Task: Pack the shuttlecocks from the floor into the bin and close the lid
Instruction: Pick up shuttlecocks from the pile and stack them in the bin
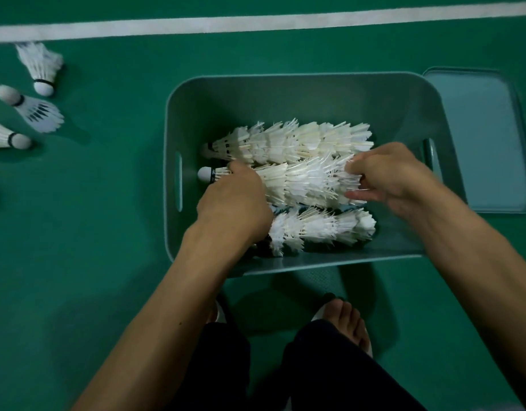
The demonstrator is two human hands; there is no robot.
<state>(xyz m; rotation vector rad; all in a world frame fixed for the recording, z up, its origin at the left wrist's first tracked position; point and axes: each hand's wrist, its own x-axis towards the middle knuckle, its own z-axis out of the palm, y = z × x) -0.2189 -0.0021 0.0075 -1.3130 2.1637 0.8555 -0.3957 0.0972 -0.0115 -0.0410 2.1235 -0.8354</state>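
A grey-green plastic bin stands open on the green floor. Inside lie three rows of nested white shuttlecocks: a far row, a middle row and a near row. My left hand grips the cork end of the middle row. My right hand pinches the feathers at its other end. Three loose shuttlecocks lie on the floor to the left: one, another and a third at the frame's edge. The bin's lid lies flat on the floor right of the bin.
A white court line runs across the floor beyond the bin. My feet and dark trousers are just below the bin's near rim.
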